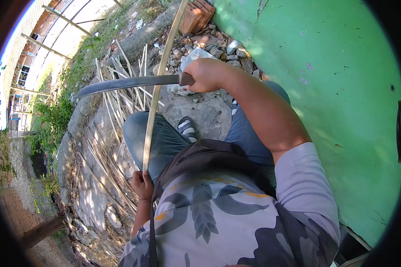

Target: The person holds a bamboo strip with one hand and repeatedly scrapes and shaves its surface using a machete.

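Observation:
My right hand [205, 74] is closed round the handle of a machete [129, 83], whose dark curved blade points to the left. The blade crosses a long pale strip of split wood or bamboo [152, 115]; whether the two touch I cannot tell. Down beside my left thigh, my left hand [142, 184] grips the lower end of that strip. From there the strip slants up past the blade and leaves the top of the view.
Several cut strips [104, 164] lie in heaps on the rocky ground at left. Rubble [229, 51] and orange hollow bricks [196, 17] are piled ahead, beside a green wall [334, 89] on my right. Green plants [53, 120] grow farther left.

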Demonstrator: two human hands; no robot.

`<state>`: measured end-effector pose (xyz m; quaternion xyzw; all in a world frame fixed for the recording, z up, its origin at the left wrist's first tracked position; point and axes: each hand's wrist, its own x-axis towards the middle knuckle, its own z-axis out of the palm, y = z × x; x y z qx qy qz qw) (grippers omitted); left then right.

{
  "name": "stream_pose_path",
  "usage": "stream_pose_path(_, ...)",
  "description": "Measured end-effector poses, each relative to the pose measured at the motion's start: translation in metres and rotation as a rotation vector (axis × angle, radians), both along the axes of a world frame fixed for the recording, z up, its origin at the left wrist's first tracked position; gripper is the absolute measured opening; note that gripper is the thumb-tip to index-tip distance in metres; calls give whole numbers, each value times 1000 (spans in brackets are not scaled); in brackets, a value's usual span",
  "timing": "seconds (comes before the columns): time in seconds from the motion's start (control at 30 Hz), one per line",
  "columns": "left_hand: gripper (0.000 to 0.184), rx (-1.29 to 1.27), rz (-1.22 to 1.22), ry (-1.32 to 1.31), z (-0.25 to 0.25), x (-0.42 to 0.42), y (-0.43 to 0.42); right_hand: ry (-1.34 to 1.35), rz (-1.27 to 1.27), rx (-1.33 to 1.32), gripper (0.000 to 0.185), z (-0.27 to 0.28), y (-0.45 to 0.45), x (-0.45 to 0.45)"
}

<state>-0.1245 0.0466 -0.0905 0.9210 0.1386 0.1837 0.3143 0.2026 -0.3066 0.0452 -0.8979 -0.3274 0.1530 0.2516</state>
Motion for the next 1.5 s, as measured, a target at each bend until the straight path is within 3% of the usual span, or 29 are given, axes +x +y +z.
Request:
stream_pose_path(0.13, 39, 22, 28, 35, 4, -2, -2, -97, -14, -58, 23, 9, -14, 5)
stream_pose_path(0.27, 40, 69, 33, 26, 10, -3, -5, -61, -246, 10, 28, -42, -39, 56)
stream_pose_path(0.37, 42, 136, 7, 38, 14, -2, 0, -97, -316, -70, 27, -39, -33, 53)
stream_pose_path(0.47, 42, 88, 50, 83, 11, -6, -3, 11, -129, -47, 24, -25, -8, 15)
stream_pose_path(0.57, 41, 90, 10, 41, 10, -1, -6, -127, 152, -200, 22, 2, 16, -18)
stream_pose_path(0.67, 41, 74, -2, 14, -2, 0, 4, -92, 154, -184, 21, -4, 15, -3)
stream_pose_path(0.9, 41, 94, 17, 32, 15, 0, -3, 17, -408, 15, 30, -50, -22, 62)
stream_pose_path(1.0, 42, 80, 3, 40, 12, 0, -2, 12, -359, 66, 30, -31, -14, 35)
stream_pose_path(1.03, 42, 75, 4, 44, 14, 1, -4, -61, -216, 219, 27, -29, -13, 26)
stream_pose_path(1.23, 41, -80, 9, -9, -4, 0, 1, -205, 172, -133, 19, 12, 14, -13)
stream_pose_path(1.33, 40, -79, 30, 14, -4, -4, 0, -120, 72, -68, 20, -5, 0, 13)
stream_pose_path(1.5, 39, 28, 32, 37, 17, 0, -8, -38, -453, 116, 31, -50, -35, 67)
